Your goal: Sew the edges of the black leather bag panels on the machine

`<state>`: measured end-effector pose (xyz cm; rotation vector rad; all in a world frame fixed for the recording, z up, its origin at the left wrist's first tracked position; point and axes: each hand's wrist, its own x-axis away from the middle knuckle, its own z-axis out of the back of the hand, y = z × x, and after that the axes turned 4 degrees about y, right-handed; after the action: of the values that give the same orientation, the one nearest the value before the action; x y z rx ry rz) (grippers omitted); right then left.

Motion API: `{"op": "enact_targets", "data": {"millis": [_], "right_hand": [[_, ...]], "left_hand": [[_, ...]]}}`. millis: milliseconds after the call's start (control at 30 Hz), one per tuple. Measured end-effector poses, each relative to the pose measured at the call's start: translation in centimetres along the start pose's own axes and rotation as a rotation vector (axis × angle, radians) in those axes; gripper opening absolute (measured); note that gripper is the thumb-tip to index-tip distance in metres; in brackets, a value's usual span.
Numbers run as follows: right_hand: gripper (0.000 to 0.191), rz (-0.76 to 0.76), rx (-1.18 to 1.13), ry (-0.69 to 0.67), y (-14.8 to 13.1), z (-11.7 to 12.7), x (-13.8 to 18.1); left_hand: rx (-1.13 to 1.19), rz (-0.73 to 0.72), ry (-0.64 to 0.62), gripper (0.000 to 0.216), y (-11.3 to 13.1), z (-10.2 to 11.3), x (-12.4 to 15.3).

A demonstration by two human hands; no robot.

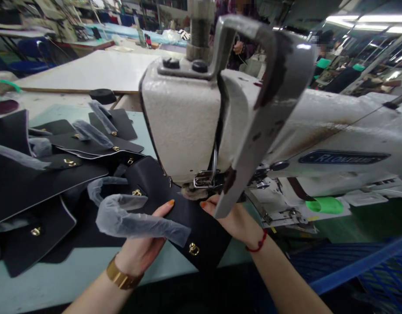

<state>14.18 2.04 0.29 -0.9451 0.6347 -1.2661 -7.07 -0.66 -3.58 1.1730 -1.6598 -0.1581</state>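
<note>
A black bag panel with gold fittings lies under the head of a sewing machine. Its handle, wrapped in clear plastic, arches over my left hand. That hand grips the panel's left side, thumb on top and fingers beneath. My right hand holds the panel's right edge close to the presser foot, thumb on the upper face; the machine's grey metal bar hides part of it. The needle area is partly hidden by the machine head.
More black bag panels with plastic-wrapped handles are heaped to the left on the pale table. A blue plastic crate stands at lower right. Beside the machine lies a green roll. Behind it is a white-topped table; people are further back.
</note>
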Motion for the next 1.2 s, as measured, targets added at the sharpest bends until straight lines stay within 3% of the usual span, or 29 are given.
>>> {"op": "enact_targets", "data": {"millis": [200,467,800,1200], "right_hand": [[0.032,0.077,0.005,-0.024,-0.8,1.4,-0.5],[0.031,0.084,0.065,-0.048,-0.4,1.4,-0.6],[0.037,-0.038,0.260,-0.147,-1.5,1.7,-0.4],[0.031,0.086,0.144,-0.053,-0.2,1.3,-0.3]], "left_hand": [[0.055,-0.035,0.090,0.026,-2.1,-0.3,0.3],[0.101,-0.036,0.049,0.034,-1.6,-1.0,0.7],[0.116,-0.100,0.105,0.018,-0.8,-2.7,2.1],[0.092,-0.058,0.226,0.025,-0.7,-3.7,2.5]]}}
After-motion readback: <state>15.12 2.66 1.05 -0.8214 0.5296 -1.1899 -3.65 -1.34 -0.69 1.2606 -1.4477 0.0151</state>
